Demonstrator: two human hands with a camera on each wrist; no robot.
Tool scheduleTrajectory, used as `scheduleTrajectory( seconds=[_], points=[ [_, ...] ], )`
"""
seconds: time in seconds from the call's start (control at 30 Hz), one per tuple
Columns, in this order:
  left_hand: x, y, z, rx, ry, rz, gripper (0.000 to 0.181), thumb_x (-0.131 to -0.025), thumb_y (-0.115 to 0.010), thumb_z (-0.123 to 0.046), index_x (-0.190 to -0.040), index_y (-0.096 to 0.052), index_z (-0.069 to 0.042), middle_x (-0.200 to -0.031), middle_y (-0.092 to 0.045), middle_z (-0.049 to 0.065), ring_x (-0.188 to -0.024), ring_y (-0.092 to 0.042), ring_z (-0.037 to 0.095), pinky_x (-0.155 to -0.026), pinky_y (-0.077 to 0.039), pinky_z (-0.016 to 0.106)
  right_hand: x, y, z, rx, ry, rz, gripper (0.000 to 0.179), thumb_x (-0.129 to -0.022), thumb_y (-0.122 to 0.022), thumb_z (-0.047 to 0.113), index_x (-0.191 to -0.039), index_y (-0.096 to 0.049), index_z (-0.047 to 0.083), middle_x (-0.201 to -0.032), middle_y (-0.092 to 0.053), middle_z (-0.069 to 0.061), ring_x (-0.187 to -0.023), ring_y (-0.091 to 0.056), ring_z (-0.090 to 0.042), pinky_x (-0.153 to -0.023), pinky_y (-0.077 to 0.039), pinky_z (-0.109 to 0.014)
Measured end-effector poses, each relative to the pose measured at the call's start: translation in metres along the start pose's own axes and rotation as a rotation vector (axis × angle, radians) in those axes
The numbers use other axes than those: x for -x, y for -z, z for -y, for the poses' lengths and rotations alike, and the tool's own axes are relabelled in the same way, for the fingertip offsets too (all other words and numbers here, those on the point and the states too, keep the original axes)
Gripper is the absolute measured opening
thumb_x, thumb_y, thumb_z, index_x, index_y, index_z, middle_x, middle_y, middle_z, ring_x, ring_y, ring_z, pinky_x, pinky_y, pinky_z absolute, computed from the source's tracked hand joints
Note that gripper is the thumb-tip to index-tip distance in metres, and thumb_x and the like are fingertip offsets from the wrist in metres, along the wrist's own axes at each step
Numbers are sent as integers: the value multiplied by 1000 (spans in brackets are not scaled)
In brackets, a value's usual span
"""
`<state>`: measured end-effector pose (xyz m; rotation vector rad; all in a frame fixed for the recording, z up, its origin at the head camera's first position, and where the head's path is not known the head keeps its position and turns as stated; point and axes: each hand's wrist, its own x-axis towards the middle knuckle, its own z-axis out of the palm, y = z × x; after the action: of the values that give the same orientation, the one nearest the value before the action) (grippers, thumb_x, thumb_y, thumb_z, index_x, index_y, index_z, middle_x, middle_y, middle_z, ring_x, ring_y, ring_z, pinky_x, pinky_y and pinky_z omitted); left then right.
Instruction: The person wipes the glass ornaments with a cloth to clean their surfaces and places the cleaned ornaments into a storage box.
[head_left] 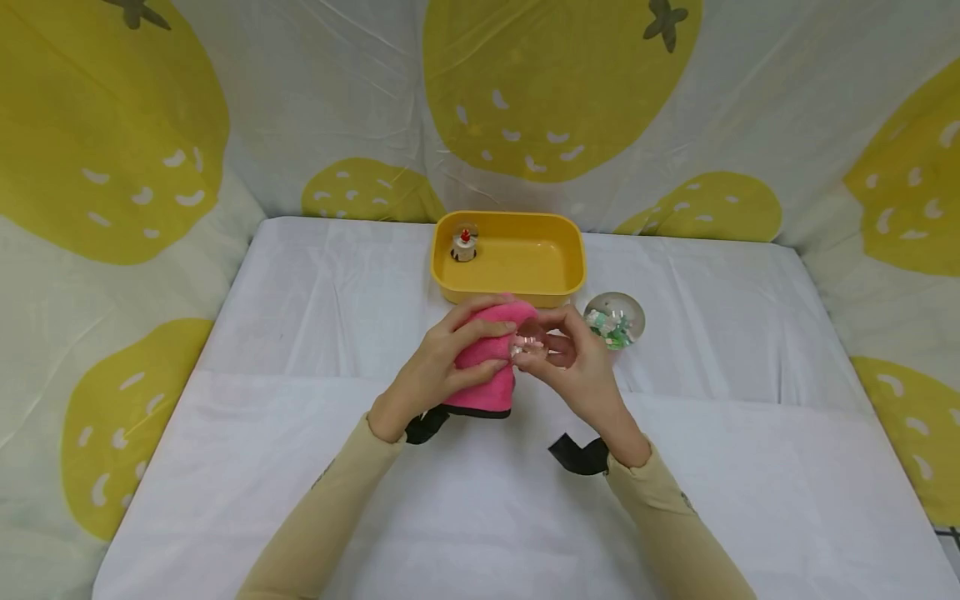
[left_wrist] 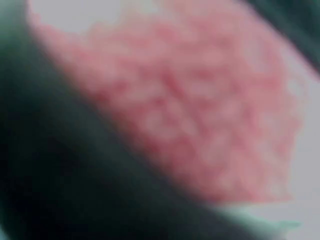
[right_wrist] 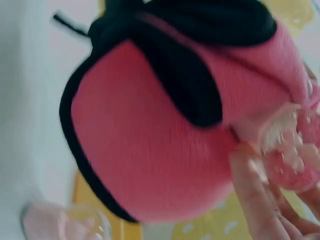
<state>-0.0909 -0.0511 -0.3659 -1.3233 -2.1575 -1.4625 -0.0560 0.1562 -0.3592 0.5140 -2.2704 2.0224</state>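
My left hand [head_left: 438,358] grips a folded pink cloth [head_left: 491,379] with black edging, its fingers and thumb bent around it. In my right hand [head_left: 588,371] is a small snow globe [head_left: 530,342], clear with pink and white figures inside, pinched between thumb and fingers. The cloth presses up against the globe's side. The right wrist view shows the cloth [right_wrist: 150,140] large, with fingertips on the small globe [right_wrist: 295,165]. Only blurred pink cloth [left_wrist: 200,110] and dark shapes fill the left wrist view.
A yellow tray [head_left: 517,296] stands just beyond the hands, holding a small figure with a red top [head_left: 465,243] at its left end. A larger snow globe [head_left: 614,321] with green and white figures sits right of the right hand. White cloth [head_left: 480,517] covers the table.
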Motion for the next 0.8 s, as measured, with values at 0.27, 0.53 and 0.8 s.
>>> scheduleTrajectory(
  seconds=[0.27,0.53,0.8],
  points=[
    [-3,6,-2,8,-10,2,46,-79,-77,-2,-120,-58,-5,-138,-43,13,-127,-42,26,-99,-44,34,-3,3,2,231,206,-18,51,-67,-81,-11,-110,-54,-7,-107,-63,-15,-89,-63,-18,-77,-54,-22],
    [-4,1,-5,-95,-30,47,41,-83,-75,-11,-120,-59,-7,-141,-40,12,-127,-45,25,-98,-44,29,-1,-1,7,-79,-149,-98,25,-88,-66,2,-103,-50,-10,-87,-63,-17,-65,-67,-22,-62,-58,-38],
    [-7,4,-2,-6,-7,-5,43,-80,-77,-5,-119,-59,-5,-139,-43,11,-127,-43,25,-97,-45,32,1,3,3,217,99,0,54,-76,-78,-3,-120,-47,-5,-116,-56,-17,-99,-61,-21,-84,-52,-23]
  ],
)
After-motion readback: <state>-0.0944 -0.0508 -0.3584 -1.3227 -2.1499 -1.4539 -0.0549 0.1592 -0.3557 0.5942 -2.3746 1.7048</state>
